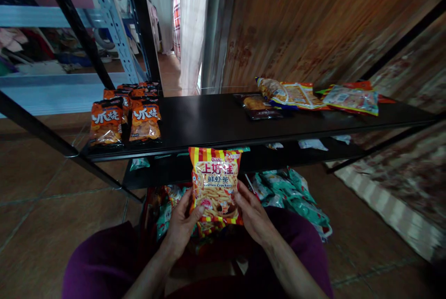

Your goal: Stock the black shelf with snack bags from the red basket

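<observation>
I hold a prawn cracker bag (215, 182), yellow with red stripes, upright in front of a black shelf (209, 122). My left hand (181, 224) grips its lower left edge, thumb on the front. Its lower right edge is pinched by my right hand (253, 215). The bag's top reaches the shelf's front edge.
Several orange snack bags (125, 115) lie at the shelf's left end. A dark packet (258, 106) and colourful bags (317, 95) lie at the right. Green packets (296, 194) sit on the floor below. A blue metal rack (114, 24) stands at the back left.
</observation>
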A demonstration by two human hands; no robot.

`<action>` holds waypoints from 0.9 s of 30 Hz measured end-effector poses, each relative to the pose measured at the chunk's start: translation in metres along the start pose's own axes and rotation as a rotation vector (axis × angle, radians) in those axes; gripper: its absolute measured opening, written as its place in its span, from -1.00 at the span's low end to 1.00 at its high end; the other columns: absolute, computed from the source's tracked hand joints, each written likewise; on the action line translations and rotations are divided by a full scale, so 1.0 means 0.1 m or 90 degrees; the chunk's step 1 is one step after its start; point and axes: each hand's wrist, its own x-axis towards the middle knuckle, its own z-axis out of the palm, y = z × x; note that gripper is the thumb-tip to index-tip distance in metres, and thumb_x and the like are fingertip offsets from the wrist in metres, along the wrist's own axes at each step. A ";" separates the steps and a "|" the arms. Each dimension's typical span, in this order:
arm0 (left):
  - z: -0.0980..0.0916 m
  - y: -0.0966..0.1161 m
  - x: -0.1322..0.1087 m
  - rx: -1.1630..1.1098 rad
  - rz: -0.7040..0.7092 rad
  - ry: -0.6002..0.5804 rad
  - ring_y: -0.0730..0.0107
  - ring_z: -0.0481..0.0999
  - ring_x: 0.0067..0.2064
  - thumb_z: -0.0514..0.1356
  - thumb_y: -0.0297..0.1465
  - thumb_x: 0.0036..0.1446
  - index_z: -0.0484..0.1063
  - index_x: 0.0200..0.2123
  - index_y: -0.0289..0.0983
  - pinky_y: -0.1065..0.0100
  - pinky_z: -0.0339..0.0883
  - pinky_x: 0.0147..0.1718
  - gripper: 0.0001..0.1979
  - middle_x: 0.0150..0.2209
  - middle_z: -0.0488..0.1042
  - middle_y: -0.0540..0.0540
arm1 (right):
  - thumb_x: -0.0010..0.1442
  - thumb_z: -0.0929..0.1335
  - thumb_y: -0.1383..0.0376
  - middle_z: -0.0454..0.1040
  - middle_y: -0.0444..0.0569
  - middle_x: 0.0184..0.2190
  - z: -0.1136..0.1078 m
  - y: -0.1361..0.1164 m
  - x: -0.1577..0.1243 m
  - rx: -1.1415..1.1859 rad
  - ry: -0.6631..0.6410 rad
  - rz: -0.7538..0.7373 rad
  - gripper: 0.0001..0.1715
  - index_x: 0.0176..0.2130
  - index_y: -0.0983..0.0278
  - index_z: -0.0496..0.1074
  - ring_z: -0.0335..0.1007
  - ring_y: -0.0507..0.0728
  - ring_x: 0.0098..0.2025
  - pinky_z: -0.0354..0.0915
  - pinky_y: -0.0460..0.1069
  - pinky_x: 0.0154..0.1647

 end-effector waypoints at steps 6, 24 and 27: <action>0.06 0.14 0.07 0.010 0.027 -0.008 0.14 0.36 0.14 0.32 -0.27 -0.03 0.33 0.12 -0.14 0.24 0.28 0.08 -0.40 0.13 0.40 -0.08 | -0.15 0.54 0.34 0.46 -0.07 0.02 -0.02 -0.02 0.01 -0.080 -0.093 -0.024 -0.12 0.14 0.07 0.29 0.37 0.21 0.05 0.32 0.08 0.02; 0.22 0.37 0.06 0.011 -0.015 0.002 0.12 0.51 -0.04 0.30 -0.20 -0.02 0.37 0.01 -0.24 0.17 0.38 -0.04 -0.49 -0.02 0.51 -0.16 | 0.04 0.46 0.20 0.38 -0.05 0.11 -0.05 0.12 -0.11 -0.122 -0.151 -0.039 -0.25 0.18 0.09 0.21 0.35 0.20 0.08 0.28 0.12 0.10; 0.26 0.45 0.07 0.013 -0.006 0.023 0.13 0.54 -0.09 0.30 -0.19 -0.02 0.38 -0.04 -0.28 0.15 0.39 -0.07 -0.52 -0.06 0.53 -0.18 | 0.11 0.42 0.18 0.29 -0.04 0.18 -0.05 0.11 -0.14 -0.152 -0.162 -0.072 -0.27 0.21 0.08 0.15 0.28 0.20 0.15 0.21 0.13 0.18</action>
